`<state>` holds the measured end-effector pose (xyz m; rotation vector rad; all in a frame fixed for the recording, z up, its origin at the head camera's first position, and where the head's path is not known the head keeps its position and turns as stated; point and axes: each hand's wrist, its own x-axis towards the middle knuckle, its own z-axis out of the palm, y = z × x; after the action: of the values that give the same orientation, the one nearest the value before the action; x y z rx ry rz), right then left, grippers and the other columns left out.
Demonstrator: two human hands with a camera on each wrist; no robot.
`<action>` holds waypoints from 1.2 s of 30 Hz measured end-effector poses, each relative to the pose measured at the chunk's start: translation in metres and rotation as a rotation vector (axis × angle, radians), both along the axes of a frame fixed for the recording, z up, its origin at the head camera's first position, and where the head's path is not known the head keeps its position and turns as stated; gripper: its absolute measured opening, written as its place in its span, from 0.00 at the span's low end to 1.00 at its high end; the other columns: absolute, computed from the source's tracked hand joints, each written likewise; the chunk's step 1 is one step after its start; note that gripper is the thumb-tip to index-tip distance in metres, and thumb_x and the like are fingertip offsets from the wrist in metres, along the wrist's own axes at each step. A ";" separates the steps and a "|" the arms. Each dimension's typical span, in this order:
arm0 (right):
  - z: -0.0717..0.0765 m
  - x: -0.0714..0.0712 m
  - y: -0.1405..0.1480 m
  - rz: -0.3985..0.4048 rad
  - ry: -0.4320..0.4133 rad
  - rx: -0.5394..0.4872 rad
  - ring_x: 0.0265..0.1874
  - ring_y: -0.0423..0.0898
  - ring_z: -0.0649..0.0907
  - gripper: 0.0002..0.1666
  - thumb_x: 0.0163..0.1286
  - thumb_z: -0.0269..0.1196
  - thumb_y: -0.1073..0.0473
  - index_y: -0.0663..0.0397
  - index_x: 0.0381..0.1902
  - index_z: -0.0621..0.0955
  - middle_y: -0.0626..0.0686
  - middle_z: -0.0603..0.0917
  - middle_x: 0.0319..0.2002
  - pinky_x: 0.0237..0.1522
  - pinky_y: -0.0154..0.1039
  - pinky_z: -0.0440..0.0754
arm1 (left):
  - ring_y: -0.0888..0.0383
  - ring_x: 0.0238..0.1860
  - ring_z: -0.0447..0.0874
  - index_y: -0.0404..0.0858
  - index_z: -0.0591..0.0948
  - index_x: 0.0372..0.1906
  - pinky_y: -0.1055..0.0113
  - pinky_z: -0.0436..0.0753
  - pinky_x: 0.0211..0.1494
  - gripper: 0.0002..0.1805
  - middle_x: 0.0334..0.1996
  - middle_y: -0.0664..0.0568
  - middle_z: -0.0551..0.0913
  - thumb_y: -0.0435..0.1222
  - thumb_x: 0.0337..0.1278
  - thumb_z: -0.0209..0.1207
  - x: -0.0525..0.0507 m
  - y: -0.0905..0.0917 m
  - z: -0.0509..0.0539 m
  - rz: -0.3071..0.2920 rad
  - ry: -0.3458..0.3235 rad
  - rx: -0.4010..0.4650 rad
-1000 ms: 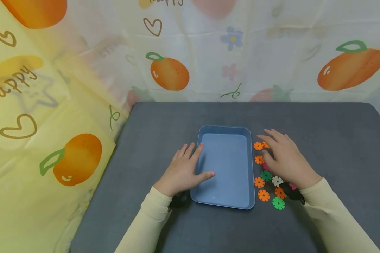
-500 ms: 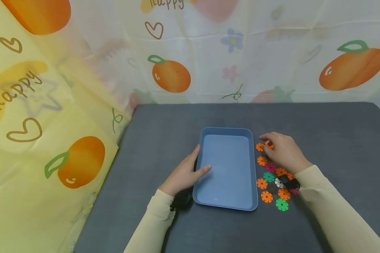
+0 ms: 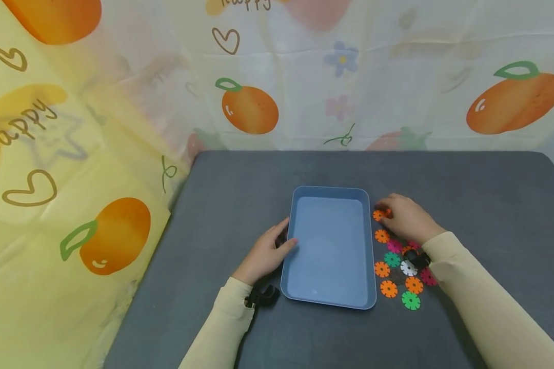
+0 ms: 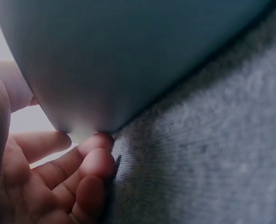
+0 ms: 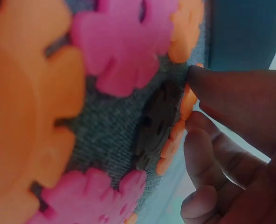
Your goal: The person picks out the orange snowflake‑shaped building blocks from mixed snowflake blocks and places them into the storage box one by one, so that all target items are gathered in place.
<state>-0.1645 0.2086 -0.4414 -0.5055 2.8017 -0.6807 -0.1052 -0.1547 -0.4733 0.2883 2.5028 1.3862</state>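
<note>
A shallow blue tray point(image 3: 330, 251) lies on the dark grey table. At its left side my left hand point(image 3: 264, 256) holds the wall, thumb over the rim and fingers against the outside; in the left wrist view fingertips point(image 4: 98, 161) touch the wall low down, by the cloth. Right of the tray, my right hand point(image 3: 411, 219) bends over the far end of a group of notched plastic discs. Its thumb and forefinger pinch at an orange disc point(image 5: 188, 103), partly hidden by the fingers. Another orange disc point(image 3: 378, 215) lies just beside.
Loose discs lie along the tray's right side: orange point(image 3: 389, 289), bright green point(image 3: 411, 301), dark green point(image 3: 392, 259), white point(image 3: 408, 267) and pink point(image 3: 428, 277). A black disc point(image 5: 157, 123) shows in the right wrist view. A fruit-printed cloth point(image 3: 300, 102) hangs behind the table.
My left hand has come down from above the tray's left edge onto its wall. The right hand has lowered onto the far orange discs, its fingers closing together. The tray has shifted slightly in view.
</note>
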 end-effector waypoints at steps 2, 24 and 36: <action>0.000 -0.001 -0.001 0.005 -0.006 0.004 0.52 0.66 0.83 0.22 0.71 0.65 0.65 0.71 0.60 0.82 0.68 0.83 0.53 0.55 0.65 0.80 | 0.55 0.46 0.77 0.44 0.64 0.82 0.57 0.80 0.52 0.37 0.53 0.48 0.80 0.46 0.76 0.60 0.000 0.000 -0.001 0.001 0.016 -0.008; 0.035 -0.007 -0.010 -0.082 0.008 0.009 0.35 0.54 0.82 0.12 0.76 0.59 0.66 0.67 0.49 0.86 0.64 0.85 0.44 0.39 0.55 0.83 | 0.61 0.24 0.72 0.45 0.63 0.83 0.67 0.74 0.31 0.37 0.31 0.55 0.80 0.43 0.74 0.61 0.003 0.006 0.000 -0.002 0.030 -0.045; 0.053 -0.015 -0.041 -0.065 0.028 -0.064 0.33 0.53 0.82 0.14 0.77 0.60 0.62 0.64 0.53 0.86 0.63 0.87 0.45 0.37 0.52 0.81 | 0.60 0.24 0.74 0.45 0.64 0.82 0.66 0.75 0.31 0.36 0.29 0.56 0.80 0.43 0.75 0.60 0.004 0.009 -0.003 0.009 0.038 -0.067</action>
<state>-0.1793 0.1680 -0.3887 -0.4408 2.8408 -0.7851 -0.1017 -0.1461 -0.4765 0.2927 2.5783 1.3083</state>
